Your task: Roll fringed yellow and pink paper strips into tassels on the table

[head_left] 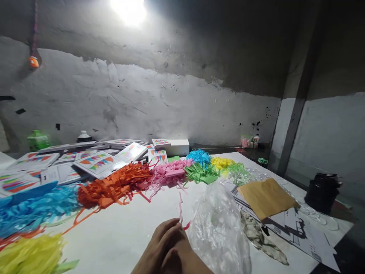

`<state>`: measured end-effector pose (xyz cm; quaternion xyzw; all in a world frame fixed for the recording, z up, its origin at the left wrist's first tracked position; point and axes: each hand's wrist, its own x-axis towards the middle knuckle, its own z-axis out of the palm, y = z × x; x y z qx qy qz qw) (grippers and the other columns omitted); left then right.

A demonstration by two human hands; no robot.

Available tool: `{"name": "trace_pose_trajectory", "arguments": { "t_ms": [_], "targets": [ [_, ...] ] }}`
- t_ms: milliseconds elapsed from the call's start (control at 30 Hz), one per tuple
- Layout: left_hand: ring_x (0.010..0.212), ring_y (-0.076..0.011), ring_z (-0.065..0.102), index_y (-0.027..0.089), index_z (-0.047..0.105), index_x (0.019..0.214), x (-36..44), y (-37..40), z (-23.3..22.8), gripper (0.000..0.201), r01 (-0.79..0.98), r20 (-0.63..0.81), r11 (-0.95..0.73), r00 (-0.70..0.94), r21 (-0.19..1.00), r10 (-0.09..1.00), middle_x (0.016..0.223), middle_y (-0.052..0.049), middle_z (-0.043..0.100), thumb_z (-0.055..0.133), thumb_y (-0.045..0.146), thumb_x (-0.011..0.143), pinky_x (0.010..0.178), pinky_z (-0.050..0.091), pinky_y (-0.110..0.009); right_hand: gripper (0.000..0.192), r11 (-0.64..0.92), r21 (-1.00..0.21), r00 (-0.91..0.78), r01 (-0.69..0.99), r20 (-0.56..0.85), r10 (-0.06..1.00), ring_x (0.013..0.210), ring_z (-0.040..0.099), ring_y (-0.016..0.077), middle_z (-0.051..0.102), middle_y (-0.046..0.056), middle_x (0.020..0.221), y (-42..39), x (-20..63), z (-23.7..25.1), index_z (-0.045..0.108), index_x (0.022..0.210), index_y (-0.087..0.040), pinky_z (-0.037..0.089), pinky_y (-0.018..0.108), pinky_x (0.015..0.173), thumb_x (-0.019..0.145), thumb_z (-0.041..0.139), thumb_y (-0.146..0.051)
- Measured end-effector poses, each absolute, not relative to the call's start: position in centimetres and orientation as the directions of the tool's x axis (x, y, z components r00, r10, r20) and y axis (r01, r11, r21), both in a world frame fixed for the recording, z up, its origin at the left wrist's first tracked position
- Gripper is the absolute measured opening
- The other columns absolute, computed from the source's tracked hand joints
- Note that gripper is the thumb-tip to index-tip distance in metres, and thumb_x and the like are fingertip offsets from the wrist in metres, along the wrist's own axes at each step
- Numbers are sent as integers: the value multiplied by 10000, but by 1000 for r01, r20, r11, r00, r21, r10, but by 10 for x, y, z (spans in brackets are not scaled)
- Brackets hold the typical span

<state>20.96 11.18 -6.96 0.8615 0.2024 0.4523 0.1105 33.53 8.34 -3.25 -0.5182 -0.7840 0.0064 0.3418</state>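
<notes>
My left hand (164, 243) and my right hand (194, 264) are close together at the bottom edge, over the white table (119, 236). The left hand's fingertips pinch a thin pink paper strip (180, 205) that stands up from them. How the right hand's fingers are set is hidden behind the left hand. A crumpled clear plastic bag (219, 228) lies right beside my hands. Behind them lie heaps of shredded paper: orange (114, 186), pink (168, 173), green (199, 173), cyan (199, 156) and yellow (221, 163).
A large blue shred pile (34, 207) and a yellow one (28, 255) fill the near left. Printed cards (98, 163) and a white box (178, 146) sit at the back. Brown paper (266, 198) lies on printed sheets at the right, near a black container (322, 192).
</notes>
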Motion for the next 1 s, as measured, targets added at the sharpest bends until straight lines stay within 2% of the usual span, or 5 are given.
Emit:
{"name": "trace_pose_trajectory", "arguments": {
  "t_ms": [300,500,733,900,1000],
  "targets": [
    [1364,-337,504,246,539,1400,209,125,-93,590,138,673,-767,400,627,623,1469,-167,534,433,625,962,1131,439,-518,58,212,-296,-111,932,324,940,959,661,251,713,99,955,89,329,-28,704,886,-131,537,391,845,852,668,-101],
    [1364,-330,514,197,487,1412,208,143,-103,513,176,668,-771,408,612,622,1455,-195,532,432,500,1002,1118,446,-558,650,88,-242,-29,966,236,971,1449,348,361,433,131,1556,28,368,7,560,1387,-265,246,622,1168,786,769,-136],
    [1372,-327,492,212,476,1406,212,140,-105,469,160,579,-710,472,685,665,1471,-180,508,449,435,995,1091,472,-560,908,-437,-183,455,881,74,887,1524,87,380,33,69,1663,-44,426,-70,232,1580,-293,235,689,1152,806,703,-346],
    [1341,-320,512,214,467,1399,212,138,-104,454,137,556,-691,494,709,668,1448,-180,513,447,412,992,1053,504,-539,446,-301,-325,387,896,245,889,1419,431,292,437,151,1545,-20,458,-97,614,1366,-153,360,428,1175,941,479,-177],
    [1317,-312,530,208,463,1398,211,139,-103,449,119,545,-682,509,722,666,1428,-189,518,419,413,1002,1025,527,-510,394,-253,-361,374,897,319,871,1305,566,245,626,155,1366,2,492,-75,692,1233,-126,388,414,1160,974,396,-117]
  ]
}}
